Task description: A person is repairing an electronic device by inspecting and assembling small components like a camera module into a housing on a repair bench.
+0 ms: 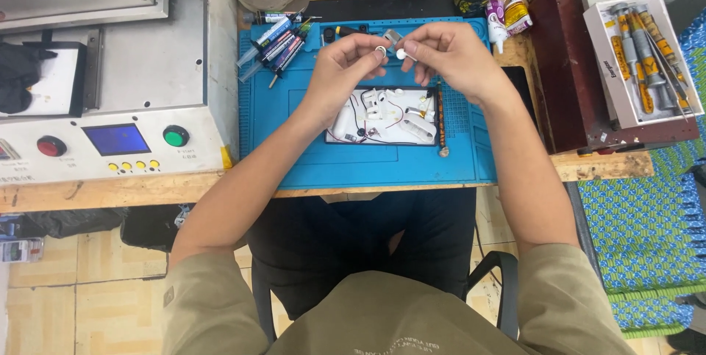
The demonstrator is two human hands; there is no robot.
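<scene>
Take the blue silicone mat as your landmark: both your hands are raised over its far half, just above the small dark tray of white parts that lies at its middle.

Your left hand is pinched shut, thumb and forefinger closed on a small white ring-like piece. Your right hand is likewise closed in a fingertip pinch on a small white rounded earbud part, the other fingers curled in. The two pieces sit almost touching, face to face; whether they already meet is too small to tell.

To do this well, I judge you should keep both pinches light and near the edges of the parts, so the mating faces stay visible. Steady your wrists against each other, and work directly over the tray so that anything dropped lands among the white shells and thin wires there, not on the floor.

At the mat's far left corner lie several syringes. Left of the mat stands a grey machine with red and green buttons; right of it, on the wooden worktop, a box of screwdrivers.
</scene>
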